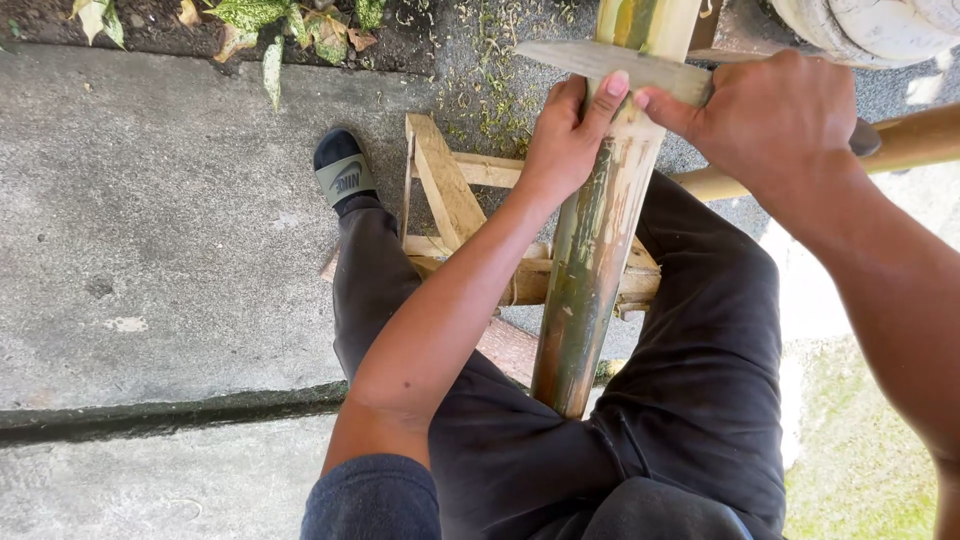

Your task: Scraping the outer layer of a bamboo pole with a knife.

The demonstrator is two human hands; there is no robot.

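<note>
A thick bamboo pole (590, 260), green and partly scraped pale, runs from my lap up and away across a wooden stand. A long knife blade (590, 58) lies crosswise on the pole near the top. My left hand (568, 135) grips the pole's left side, its thumb pressing on the blade. My right hand (775, 120) is closed around the knife's handle at the pole's right side.
A rough wooden stand (455, 200) supports the pole between my knees. My foot in a green slide sandal (343, 172) rests on the concrete ground (170, 230). Another wooden pole (915, 140) lies at right, leafy plants (270, 20) at the top.
</note>
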